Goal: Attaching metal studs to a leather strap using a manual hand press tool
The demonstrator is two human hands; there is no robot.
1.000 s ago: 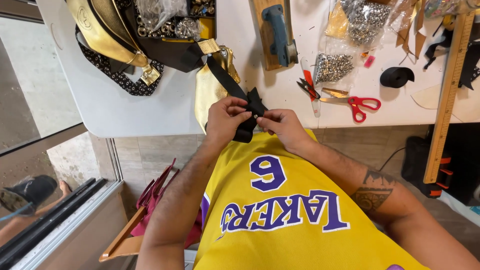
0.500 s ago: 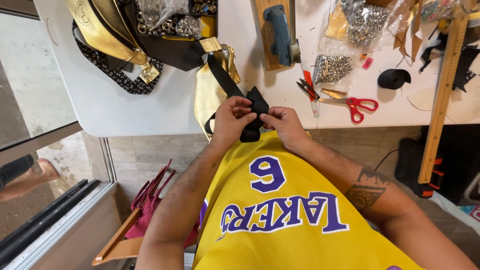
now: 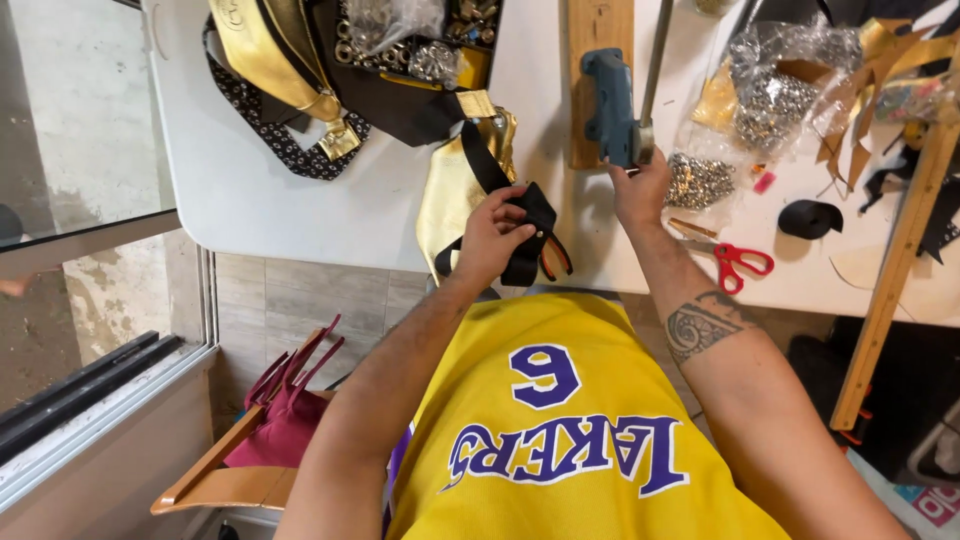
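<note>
My left hand [image 3: 495,240] grips a folded black strap [image 3: 535,215] at the near edge of the white table [image 3: 300,210]. The strap runs up to a gold bag [image 3: 450,190] lying on the table. Orange plier handles [image 3: 555,255] stick out just under the strap. My right hand [image 3: 640,190] is stretched forward, its fingertips at the lower metal end of a blue hand press [image 3: 610,100], which is mounted on a wooden board [image 3: 590,40]. The fingers are seen from behind, so their grip is hidden.
Clear bags of metal studs [image 3: 695,180] and red scissors [image 3: 740,262] lie right of the press. A black tape roll [image 3: 810,218] and a long wooden ruler [image 3: 895,270] sit further right. Gold and black bags [image 3: 290,90] fill the far left. A maroon bag [image 3: 285,400] rests on a wooden chair below.
My right hand has let go of the strap and reached forward to the blue press. My left hand keeps the strap and has lifted it slightly onto the table edge.
</note>
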